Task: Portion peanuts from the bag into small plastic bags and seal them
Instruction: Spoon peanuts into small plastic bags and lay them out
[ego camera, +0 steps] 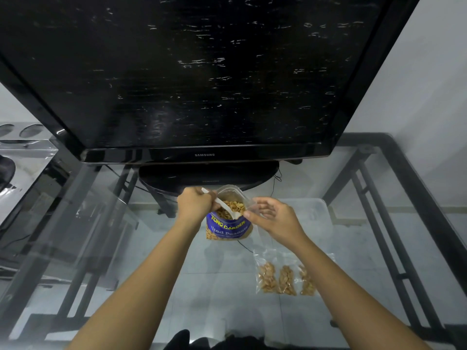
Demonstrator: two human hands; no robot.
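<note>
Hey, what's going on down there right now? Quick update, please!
Left hand dipping white spoon into the peanut bag. Right hand holding an empty small bag beside it. Filled small bags on the glass table. Nothing blocking.

Spoon (228, 209) tip buried in peanuts; third filled bag (307, 280) partly behind forearm.

Spoon (228, 210) in open peanut bag (228, 227)

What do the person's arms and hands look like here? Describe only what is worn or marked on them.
Both forearms are bare from the bottom edge up: no sleeves in view. The left hand and the right hand wear no gloves, and no rings, watch or bracelets show.
</note>
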